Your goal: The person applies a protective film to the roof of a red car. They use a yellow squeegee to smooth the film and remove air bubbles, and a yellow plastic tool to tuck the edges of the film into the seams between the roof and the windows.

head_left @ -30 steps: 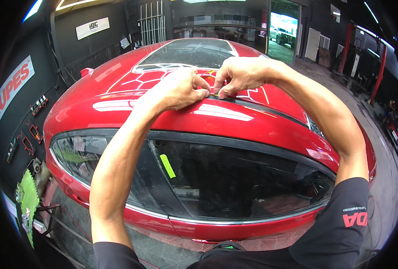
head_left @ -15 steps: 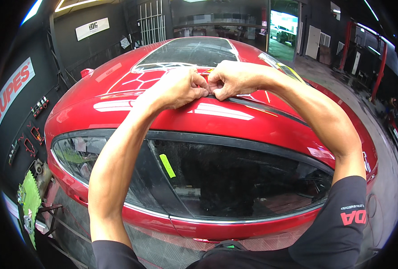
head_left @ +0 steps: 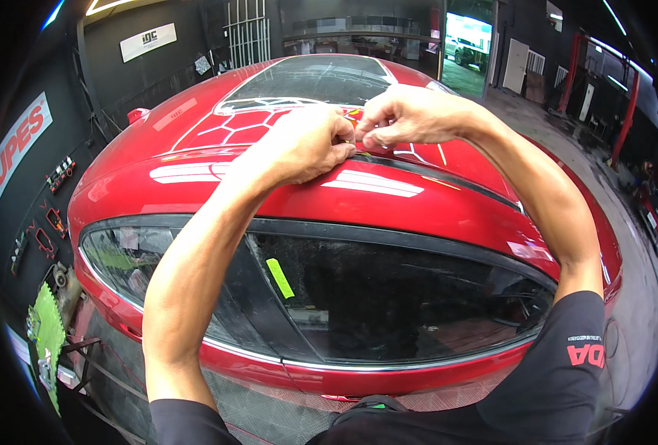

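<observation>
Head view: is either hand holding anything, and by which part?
Cannot be told: the left hand and right hand are near the black roof strip; anything pinched there is too small to discern.

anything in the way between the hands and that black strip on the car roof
Nothing visible is: the left hand and right hand are right by the black strip along the red car's roof. Whether they touch it cannot be made out.

Two bare hands [head_left: 306,144], one red car [head_left: 418,211], one lime-green strip [head_left: 279,278], two wall signs [head_left: 148,43], one green cloth [head_left: 47,326], one visible side mirror [head_left: 139,116]
</observation>
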A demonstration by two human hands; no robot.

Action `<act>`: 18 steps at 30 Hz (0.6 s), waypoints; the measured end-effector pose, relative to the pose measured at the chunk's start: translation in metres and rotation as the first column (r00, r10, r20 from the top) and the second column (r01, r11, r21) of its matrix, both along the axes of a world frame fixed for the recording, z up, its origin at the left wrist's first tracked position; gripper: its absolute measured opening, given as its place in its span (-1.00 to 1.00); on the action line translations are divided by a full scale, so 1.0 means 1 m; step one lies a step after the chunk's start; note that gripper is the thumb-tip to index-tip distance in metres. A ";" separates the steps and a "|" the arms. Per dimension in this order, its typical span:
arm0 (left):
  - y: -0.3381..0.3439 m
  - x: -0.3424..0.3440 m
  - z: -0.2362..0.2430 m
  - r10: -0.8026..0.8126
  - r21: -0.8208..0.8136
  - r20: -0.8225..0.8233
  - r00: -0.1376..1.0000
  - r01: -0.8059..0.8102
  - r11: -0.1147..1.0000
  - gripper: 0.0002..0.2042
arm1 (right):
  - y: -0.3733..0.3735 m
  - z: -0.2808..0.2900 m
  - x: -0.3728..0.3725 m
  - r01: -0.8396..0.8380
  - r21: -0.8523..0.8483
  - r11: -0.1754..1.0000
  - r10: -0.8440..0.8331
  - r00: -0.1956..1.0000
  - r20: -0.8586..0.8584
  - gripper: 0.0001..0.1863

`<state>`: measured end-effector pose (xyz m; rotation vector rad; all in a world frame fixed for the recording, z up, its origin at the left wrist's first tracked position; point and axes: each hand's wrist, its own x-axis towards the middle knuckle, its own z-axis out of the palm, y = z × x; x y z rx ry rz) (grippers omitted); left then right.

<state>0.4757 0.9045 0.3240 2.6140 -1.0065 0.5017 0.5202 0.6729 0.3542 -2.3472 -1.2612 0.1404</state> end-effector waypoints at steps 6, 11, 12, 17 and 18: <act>0.006 0.005 0.001 -0.049 0.099 0.073 0.996 0.041 0.994 -0.82 | 0.004 -0.012 -0.023 0.069 0.032 0.997 -0.072 0.994 0.088 -0.82; 0.004 0.005 0.004 -0.049 0.101 0.046 0.998 0.044 0.994 -0.81 | 0.012 -0.007 -0.030 0.165 -0.057 0.985 -0.155 0.977 0.147 -0.82; 0.004 0.004 0.005 -0.031 0.099 0.016 0.999 0.029 0.995 -0.81 | 0.012 -0.008 -0.028 0.148 -0.044 0.988 -0.140 0.979 0.148 -0.81; 0.005 0.009 0.004 -0.048 0.090 0.013 0.999 0.047 0.995 -0.80 | 0.013 -0.011 -0.016 0.073 -0.043 0.996 -0.064 0.979 0.195 -0.78; 0.005 0.009 0.004 -0.049 0.090 0.017 0.999 0.047 0.995 -0.80 | 0.015 -0.009 -0.017 0.101 -0.092 0.991 -0.083 0.979 0.185 -0.80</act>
